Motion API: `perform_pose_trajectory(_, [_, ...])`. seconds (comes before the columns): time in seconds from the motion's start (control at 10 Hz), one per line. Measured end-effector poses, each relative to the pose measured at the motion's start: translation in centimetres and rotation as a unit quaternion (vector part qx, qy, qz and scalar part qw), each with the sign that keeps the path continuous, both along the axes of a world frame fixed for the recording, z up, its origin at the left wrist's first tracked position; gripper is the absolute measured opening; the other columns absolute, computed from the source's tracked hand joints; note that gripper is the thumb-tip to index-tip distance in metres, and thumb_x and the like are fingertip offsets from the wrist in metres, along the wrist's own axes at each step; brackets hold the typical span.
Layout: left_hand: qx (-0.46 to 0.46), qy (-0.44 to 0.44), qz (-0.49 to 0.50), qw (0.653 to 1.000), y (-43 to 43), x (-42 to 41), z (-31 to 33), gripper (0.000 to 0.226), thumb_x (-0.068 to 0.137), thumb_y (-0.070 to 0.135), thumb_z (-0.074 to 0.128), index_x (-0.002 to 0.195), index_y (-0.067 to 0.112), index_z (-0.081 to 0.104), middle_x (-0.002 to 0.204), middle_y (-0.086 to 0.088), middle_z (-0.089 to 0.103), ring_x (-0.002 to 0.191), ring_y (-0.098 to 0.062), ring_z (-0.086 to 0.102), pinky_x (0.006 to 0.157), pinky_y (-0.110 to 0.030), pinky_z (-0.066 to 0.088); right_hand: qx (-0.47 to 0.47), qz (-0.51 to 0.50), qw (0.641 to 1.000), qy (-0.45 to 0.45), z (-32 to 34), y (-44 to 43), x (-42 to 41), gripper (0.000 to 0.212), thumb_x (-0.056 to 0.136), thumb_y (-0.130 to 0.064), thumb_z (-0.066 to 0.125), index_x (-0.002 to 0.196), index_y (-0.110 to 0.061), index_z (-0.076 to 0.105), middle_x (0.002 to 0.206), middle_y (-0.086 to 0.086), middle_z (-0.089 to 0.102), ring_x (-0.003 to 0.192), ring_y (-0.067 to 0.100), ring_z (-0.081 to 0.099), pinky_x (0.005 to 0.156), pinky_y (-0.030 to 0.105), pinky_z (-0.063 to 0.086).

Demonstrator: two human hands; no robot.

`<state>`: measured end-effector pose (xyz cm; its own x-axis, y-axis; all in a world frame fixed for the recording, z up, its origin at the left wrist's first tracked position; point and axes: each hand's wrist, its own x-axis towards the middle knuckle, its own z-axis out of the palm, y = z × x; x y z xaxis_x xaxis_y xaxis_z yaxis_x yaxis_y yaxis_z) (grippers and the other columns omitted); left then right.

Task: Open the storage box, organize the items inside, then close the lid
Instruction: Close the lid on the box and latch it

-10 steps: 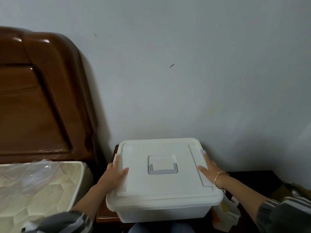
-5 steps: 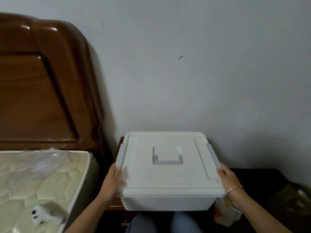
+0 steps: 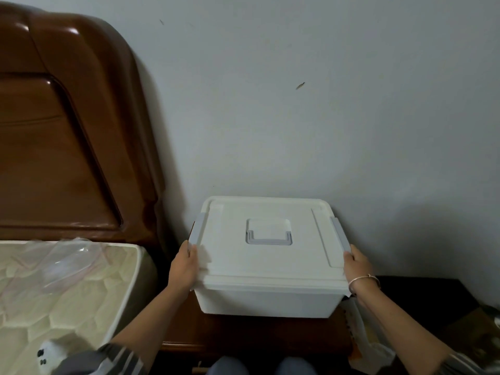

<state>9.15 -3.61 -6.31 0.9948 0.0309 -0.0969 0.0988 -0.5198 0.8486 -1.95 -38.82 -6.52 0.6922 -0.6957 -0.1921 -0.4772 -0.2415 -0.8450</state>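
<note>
**Both hands on the sides of the closed box**

Obs. 1: The white storage box point(image 3: 266, 299) sits on a brown wooden tabletop point(image 3: 243, 336), back against the grey wall point(image 3: 324, 117), just right of the bed's wooden headboard point(image 3: 67, 136). The lid point(image 3: 270, 263) is on and lies flat. A grey handle point(image 3: 269, 238) lies folded into the recess at the lid's centre.

Obs. 2: My left hand point(image 3: 184, 266) grips the lid's left rim. The thumb lies on top, just below the lower end of the left grey latch point(image 3: 197, 230). The fingers curl down over the edge, and their tips are hidden under it.

Obs. 3: My right hand point(image 3: 357, 263) grips the right rim in the same way. The thumb is on top beside the lower end of the right grey latch point(image 3: 340, 232), and the fingers wrap round the side. I cannot tell whether either thumb touches its latch. A thin bracelet point(image 3: 364, 280) sits on that wrist.

Obs. 4: Both latches lie flat against the sides of the lid.

Obs. 5: To the left is the mattress point(image 3: 81, 307), with a clear plastic sheet point(image 3: 62, 261) crumpled on it. A pale bag point(image 3: 362, 339) stands just right of the box, below my right wrist.
</note>
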Motion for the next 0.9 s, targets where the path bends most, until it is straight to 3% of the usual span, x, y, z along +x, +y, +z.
perform_pose_trajectory(0.1, [0.005, -0.011, 0.006, 1.000, -0.5, 1.6, -0.3, 0.030, 0.104, 0.031, 0.029, 0.094, 0.013, 0.051, 0.079, -0.004, 0.054, 0.072, -0.020, 0.052, 0.062, -0.036, 0.036, -0.006, -0.011, 1.000, 0.008, -0.3, -0.4, 1.6, 0.023, 0.096, -0.014, 0.030, 0.083, -0.030, 0.040, 0.083, -0.004, 0.037, 0.079, 0.016, 0.034, 0.076, 0.031, 0.027])
perform_pose_trajectory(0.2, [0.001, -0.025, 0.015, 1.000, -1.1, 2.8, -0.8, 0.029, 0.104, 0.030, 0.030, 0.091, 0.015, 0.052, 0.078, -0.004, 0.055, 0.071, -0.020, 0.053, 0.059, -0.034, 0.037, -0.018, -0.013, 1.000, 0.004, -0.8, -0.9, 2.9, 0.039, 0.098, -0.016, 0.030, 0.132, -0.009, 0.047, 0.123, 0.011, 0.054, 0.108, 0.026, 0.052, 0.094, 0.037, 0.041])
perform_pose_trajectory(0.3, [-0.003, -0.040, 0.024, 0.999, -1.5, 3.9, -1.3, 0.026, 0.104, 0.031, 0.030, 0.098, 0.019, 0.053, 0.083, -0.002, 0.058, 0.075, -0.019, 0.055, 0.062, -0.033, 0.038, -0.035, -0.013, 0.999, 0.011, -0.8, -1.0, 4.0, 0.047, 0.099, -0.017, 0.030, 0.145, -0.009, 0.033, 0.145, 0.014, 0.042, 0.127, 0.034, 0.044, 0.107, 0.043, 0.036])
perform_pose_trajectory(0.5, [0.000, -0.073, 0.045, 0.996, -2.4, 5.1, -2.3, 0.019, 0.104, 0.028, 0.033, 0.108, 0.030, 0.051, 0.085, 0.012, 0.055, 0.085, -0.019, 0.055, 0.074, -0.033, 0.035, -0.114, 0.001, 0.993, 0.023, -1.5, -1.8, 5.6, 0.043, 0.100, -0.019, 0.029, 0.141, -0.006, 0.038, 0.133, 0.021, 0.052, 0.116, 0.036, 0.051, 0.094, 0.039, 0.040])
perform_pose_trajectory(0.6, [-0.013, -0.083, 0.063, 0.994, -2.7, 5.5, -2.7, 0.024, 0.103, 0.027, 0.036, 0.118, 0.030, 0.055, 0.098, 0.010, 0.055, 0.089, -0.014, 0.050, 0.079, -0.031, 0.033, -0.139, 0.005, 0.990, 0.027, -1.7, -2.2, 6.3, 0.043, 0.101, -0.019, 0.029, 0.141, -0.007, 0.037, 0.125, 0.021, 0.056, 0.109, 0.036, 0.054, 0.087, 0.038, 0.042])
perform_pose_trajectory(0.7, [-0.025, -0.081, 0.066, 0.994, -2.5, 5.5, -3.1, 0.023, 0.102, 0.024, 0.039, 0.116, 0.025, 0.057, 0.095, 0.008, 0.057, 0.088, -0.015, 0.052, 0.078, -0.031, 0.033, -0.152, 0.004, 0.988, 0.038, -1.7, -1.9, 6.0, 0.043, 0.101, -0.022, 0.029, 0.141, -0.010, 0.037, 0.124, 0.021, 0.057, 0.107, 0.036, 0.055, 0.082, 0.036, 0.042])
perform_pose_trajectory(0.8, [-0.041, -0.054, 0.071, 0.995, -3.0, 5.5, -1.9, 0.029, 0.102, 0.024, 0.039, 0.124, 0.016, 0.057, 0.111, -0.002, 0.060, 0.100, -0.023, 0.055, 0.084, -0.033, 0.036, -0.146, -0.004, 0.989, 0.034, -1.1, -1.7, 5.9, 0.040, 0.100, -0.022, 0.030, 0.135, -0.008, 0.043, 0.125, 0.019, 0.056, 0.110, 0.034, 0.055, 0.090, 0.039, 0.044])
perform_pose_trajectory(0.9, [-0.049, 0.004, 0.079, 0.996, -1.6, 4.8, -2.1, 0.042, 0.103, 0.032, 0.037, 0.135, 0.008, 0.050, 0.138, -0.013, 0.053, 0.125, -0.033, 0.049, 0.105, -0.041, 0.035, -0.123, -0.015, 0.992, 0.024, -0.2, -0.6, 4.9, 0.038, 0.099, -0.023, 0.035, 0.131, -0.006, 0.046, 0.128, 0.021, 0.051, 0.115, 0.035, 0.051, 0.095, 0.039, 0.042])
